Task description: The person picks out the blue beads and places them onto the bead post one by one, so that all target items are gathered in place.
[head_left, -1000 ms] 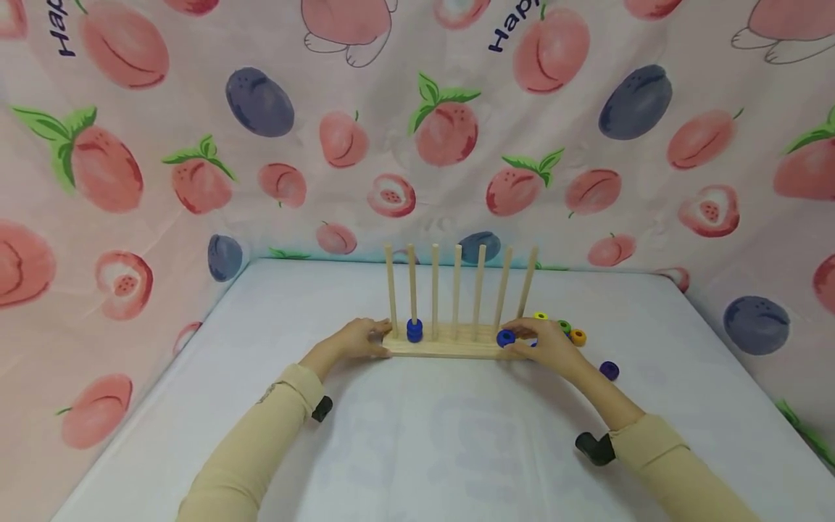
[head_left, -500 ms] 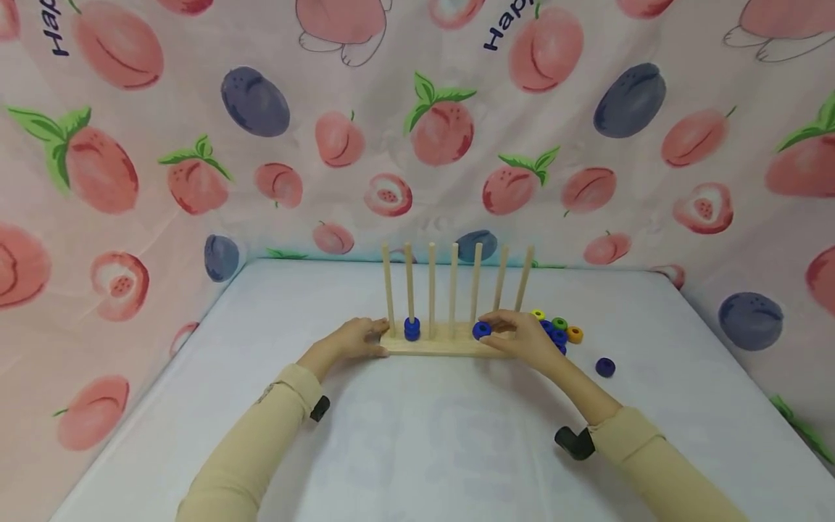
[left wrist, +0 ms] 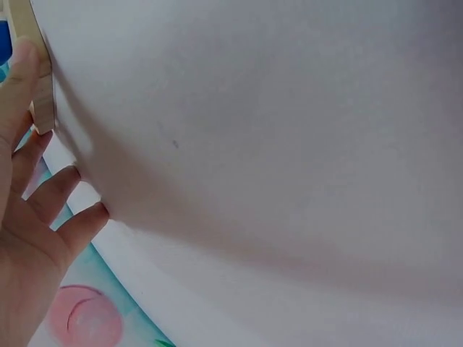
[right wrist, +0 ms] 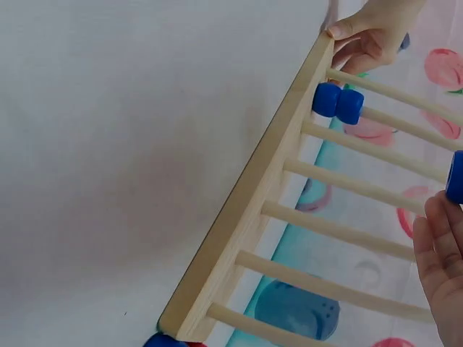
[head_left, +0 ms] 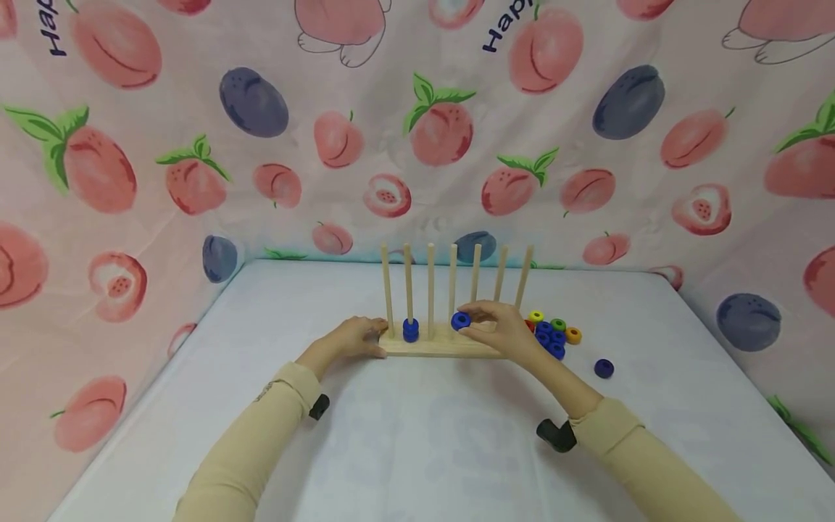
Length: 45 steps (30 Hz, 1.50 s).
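Note:
A wooden peg stand (head_left: 443,349) with a long base and several upright pegs is on the white table. My left hand (head_left: 349,338) holds the base's left end, its thumb (left wrist: 26,59) on the front face in the left wrist view. Two blue beads (head_left: 410,335) are stacked on the second peg from the left. My right hand (head_left: 501,326) pinches another blue bead (right wrist: 455,178) between thumb and fingertips. In the head view this bead overlaps the middle pegs, above the base and below the peg tops.
Beyond the stand's right end lies a cluster of loose beads: several blue, plus yellow (head_left: 536,317), green (head_left: 558,325), orange (head_left: 573,336) and a partly hidden red (head_left: 530,325). A dark purple bead (head_left: 604,369) lies apart, nearer the front. A fruit-print cloth (head_left: 391,145) hangs behind the table.
My right hand has carried the blue bead leftward along the stand, from the right-hand pegs to the middle ones, and slightly up. My left hand still holds the base's left end.

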Tool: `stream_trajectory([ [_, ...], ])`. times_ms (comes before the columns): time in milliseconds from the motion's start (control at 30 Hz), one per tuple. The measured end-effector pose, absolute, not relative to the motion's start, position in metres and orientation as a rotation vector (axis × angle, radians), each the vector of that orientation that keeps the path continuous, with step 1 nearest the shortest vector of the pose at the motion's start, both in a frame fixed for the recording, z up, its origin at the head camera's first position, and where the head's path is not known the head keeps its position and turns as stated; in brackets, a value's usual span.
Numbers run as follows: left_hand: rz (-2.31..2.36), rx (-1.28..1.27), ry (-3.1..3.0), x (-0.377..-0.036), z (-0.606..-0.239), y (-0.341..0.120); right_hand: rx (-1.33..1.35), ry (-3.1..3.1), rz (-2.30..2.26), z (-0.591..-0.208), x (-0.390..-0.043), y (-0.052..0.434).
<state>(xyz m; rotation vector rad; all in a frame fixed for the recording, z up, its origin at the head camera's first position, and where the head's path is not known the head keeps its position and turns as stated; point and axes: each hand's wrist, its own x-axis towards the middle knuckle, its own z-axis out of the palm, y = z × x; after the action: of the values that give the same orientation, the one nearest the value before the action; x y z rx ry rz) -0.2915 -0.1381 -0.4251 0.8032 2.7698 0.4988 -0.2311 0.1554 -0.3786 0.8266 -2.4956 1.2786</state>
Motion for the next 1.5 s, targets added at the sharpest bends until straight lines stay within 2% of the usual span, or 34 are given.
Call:
stream_trajectory([
  [233,0.506,0.797,2.755,-0.292,-0.424,-0.138,0.872,-2.465,1.308,-0.375,-0.232,0.143],
  [467,0.505,0.898,2.726,-0.293,-0.425,-0.137,0.871,-2.488,1.291,-0.37,-0.237,0.133],
  [700,0.473,0.824,2.714,-0.292,-0.425,-0.137,0.939,-2.469,1.287,-0.364,-0.24,0.119],
  [933,0.461,0.874,2.748,-0.29,-0.43,-0.136,0.91,-2.488,1.284,-0.357,-0.24,0.11],
  [1233,0.465,0.89,2.76,-0.287,-0.43,-0.135,0.947,-2.425,1.302,-0.331,-0.238,0.101],
  [1500,0.467,0.873,2.768,-0.286,-0.429,-0.135,0.933,-2.351,1.284,-0.325,-0.247,0.1],
])
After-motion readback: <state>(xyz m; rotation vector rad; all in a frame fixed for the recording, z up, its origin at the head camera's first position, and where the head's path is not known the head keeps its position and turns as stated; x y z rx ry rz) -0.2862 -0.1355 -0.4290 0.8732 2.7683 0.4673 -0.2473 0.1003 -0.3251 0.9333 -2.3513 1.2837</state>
